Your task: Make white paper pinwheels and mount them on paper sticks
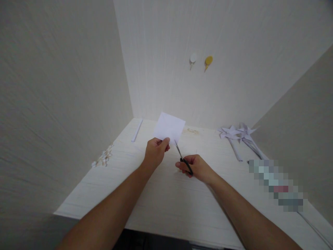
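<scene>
My left hand (156,149) pinches a square sheet of white paper (170,125) by its near edge, thumb on top. The sheet is held up over the table. In my right hand (195,166) is a pair of scissors (180,152) with black handles, fingers closed round the loops. The blades point up and away, their tips at the paper's near right corner. Whether the blades have cut into the sheet I cannot tell.
White paper pinwheels (231,133) on rolled sticks lie at the far right. A rolled paper stick (137,130) lies at the back left, near small white-tipped pieces (104,157). A blurred-out object (275,185) lies right. Two hooks (208,60) hang on the back wall.
</scene>
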`<state>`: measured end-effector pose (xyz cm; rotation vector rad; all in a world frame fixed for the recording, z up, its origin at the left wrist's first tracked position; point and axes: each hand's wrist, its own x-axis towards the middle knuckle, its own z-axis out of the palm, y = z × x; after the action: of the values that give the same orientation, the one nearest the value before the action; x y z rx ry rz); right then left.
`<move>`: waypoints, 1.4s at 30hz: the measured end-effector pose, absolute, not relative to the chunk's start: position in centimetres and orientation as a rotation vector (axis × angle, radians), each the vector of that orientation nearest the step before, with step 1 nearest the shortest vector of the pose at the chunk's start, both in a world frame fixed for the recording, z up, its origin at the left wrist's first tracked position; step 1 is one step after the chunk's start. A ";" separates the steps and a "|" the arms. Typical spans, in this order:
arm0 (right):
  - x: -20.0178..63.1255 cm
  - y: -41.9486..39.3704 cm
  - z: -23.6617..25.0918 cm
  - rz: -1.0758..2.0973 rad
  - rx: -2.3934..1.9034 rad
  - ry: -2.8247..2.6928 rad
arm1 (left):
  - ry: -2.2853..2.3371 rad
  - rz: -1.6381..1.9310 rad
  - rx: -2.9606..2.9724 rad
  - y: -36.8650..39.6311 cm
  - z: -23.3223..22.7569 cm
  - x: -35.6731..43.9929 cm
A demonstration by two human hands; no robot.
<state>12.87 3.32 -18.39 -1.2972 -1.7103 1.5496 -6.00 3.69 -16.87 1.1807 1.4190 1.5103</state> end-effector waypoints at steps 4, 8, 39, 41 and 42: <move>12.9 3.4 -18.6 1.532 -1.304 -1.711 | 1.414 1.500 1.179 3.7 -16.9 -6.0; 12.9 3.4 -18.6 1.520 -1.308 -1.709 | 1.407 1.498 1.168 3.6 -16.8 -5.9; 13.0 3.5 -18.8 1.505 -1.353 -1.746 | 1.324 1.496 1.125 4.0 -17.6 -6.0; 13.0 3.5 -18.7 1.504 -1.351 -1.746 | 1.321 1.494 1.127 4.0 -17.6 -6.0; 13.0 3.5 -18.7 1.503 -1.350 -1.746 | 1.320 1.494 1.128 4.0 -17.6 -6.0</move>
<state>12.97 3.50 -18.68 -1.3503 -1.7463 1.5029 -6.00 4.02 -17.59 1.1282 1.3197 1.4935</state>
